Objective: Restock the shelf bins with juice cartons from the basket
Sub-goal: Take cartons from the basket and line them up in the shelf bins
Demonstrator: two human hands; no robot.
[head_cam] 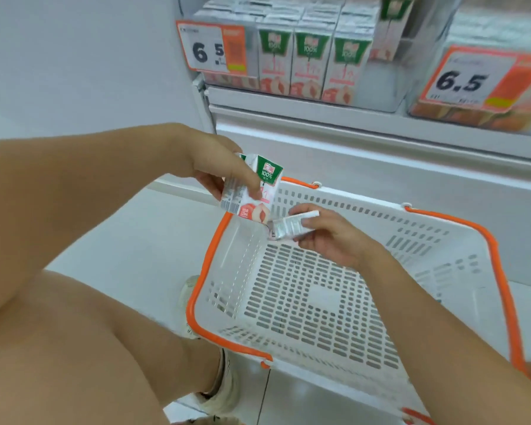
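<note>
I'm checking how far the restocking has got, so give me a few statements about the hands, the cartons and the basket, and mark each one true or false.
1. The left hand holds a small green-topped white juice carton above the basket's rim. True.
2. The right hand is empty. False: its grip is on a second small white carton, lying sideways.
3. The white slotted plastic basket with orange rim is full of cartons. False: no loose cartons show on its floor.
4. The clear shelf bin up front holds a row of upright matching cartons. True.
5. The orange-edged price tag on that bin reads 9.9. False: it shows 6 and 5.
</note>
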